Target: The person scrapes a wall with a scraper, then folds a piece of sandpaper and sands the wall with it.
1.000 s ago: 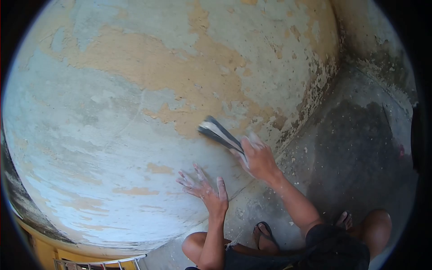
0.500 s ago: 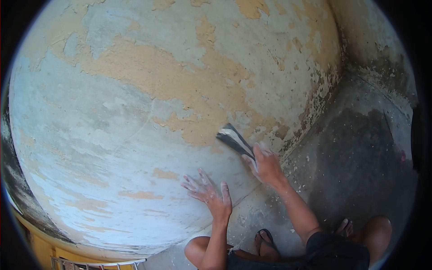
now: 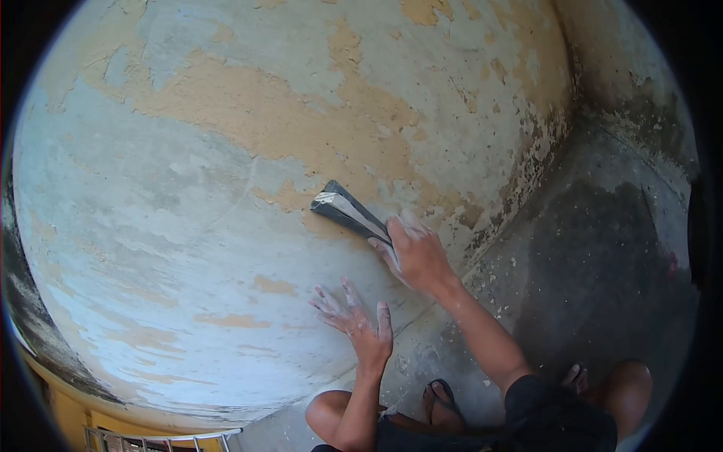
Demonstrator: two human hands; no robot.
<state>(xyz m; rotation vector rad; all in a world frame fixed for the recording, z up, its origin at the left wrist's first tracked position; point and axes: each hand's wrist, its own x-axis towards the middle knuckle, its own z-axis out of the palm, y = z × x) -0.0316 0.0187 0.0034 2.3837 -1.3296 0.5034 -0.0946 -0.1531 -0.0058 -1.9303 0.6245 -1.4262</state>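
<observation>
My right hand (image 3: 415, 252) is closed round the near end of a sanding block (image 3: 349, 212), a long bar that looks wrapped in dark sandpaper with a pale strip down its middle. Its far end lies against the wall (image 3: 173, 248), over the lower edge of a tan patch where the pale coating is gone. To the lower left, my left hand (image 3: 355, 322) rests on the wall's whitish part, fingers spread and holding nothing. White dust coats the fingers of both hands.
Flaking, dark-stained coating runs along the wall's foot at the right. The concrete floor (image 3: 482, 361) has a large dark stain (image 3: 595, 264) and scattered chips. My sandalled foot (image 3: 443, 403) is below. A metal ladder (image 3: 162, 441) shows at bottom left.
My right hand has moved left and slightly up across the wall with the sanding block. My left hand stays spread in nearly the same place.
</observation>
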